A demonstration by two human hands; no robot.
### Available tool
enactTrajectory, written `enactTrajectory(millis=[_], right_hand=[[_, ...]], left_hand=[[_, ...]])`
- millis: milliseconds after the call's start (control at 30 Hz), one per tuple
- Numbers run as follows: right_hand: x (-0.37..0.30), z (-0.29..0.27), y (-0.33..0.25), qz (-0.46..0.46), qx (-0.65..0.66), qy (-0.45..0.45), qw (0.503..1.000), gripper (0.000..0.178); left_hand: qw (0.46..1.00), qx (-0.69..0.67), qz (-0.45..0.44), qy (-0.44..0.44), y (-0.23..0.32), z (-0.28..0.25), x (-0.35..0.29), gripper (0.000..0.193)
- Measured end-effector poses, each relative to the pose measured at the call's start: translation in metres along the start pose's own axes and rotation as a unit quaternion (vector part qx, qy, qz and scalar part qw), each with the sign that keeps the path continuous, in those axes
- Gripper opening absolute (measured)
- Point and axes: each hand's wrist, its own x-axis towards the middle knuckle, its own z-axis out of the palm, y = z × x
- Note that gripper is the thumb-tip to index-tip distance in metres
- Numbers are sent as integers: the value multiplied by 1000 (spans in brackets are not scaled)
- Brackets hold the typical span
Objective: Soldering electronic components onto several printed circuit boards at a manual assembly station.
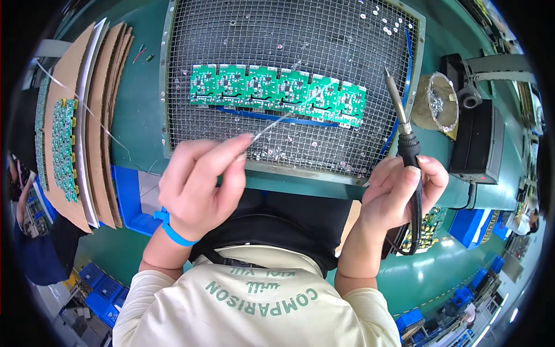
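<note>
My left hand (199, 185), with a blue wristband, pinches a thin silvery solder wire (270, 128) between thumb and forefinger. The wire's free end slants up and right toward the circuit boards. In my right hand (384, 191) is a soldering iron (408, 144), gripped by its black handle with the metal tip pointing up and away from the boards. A joined row of green circuit boards (276, 89) lies on a wire-mesh tray (231, 34). Both hands are at the tray's near edge, apart from the boards.
Right of the tray stand a round holder (425, 113) with silvery scraps inside and a black box-shaped unit (478, 144). Cardboard sheets (101, 144) bearing more boards (65, 150) are at the left. A blue strap (277, 118) lies below the row; small white bits dot the mesh.
</note>
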Motion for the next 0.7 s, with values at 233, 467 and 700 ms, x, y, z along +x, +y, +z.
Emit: enactTrajectory(millis=[233,467,700], right_hand=[[2,-1,1,-29,-64,-29,997,19],[-2,-2,1,-24,-11,-16,1000,21],[-3,-2,0,-25,0,-14,1000,17]], left_hand=[[999,20,-30,-8,-1,4,3,36],[999,17,1,-33,3,-11,-7,38],[999,22,-12,-45,4,-22,-12,37]])
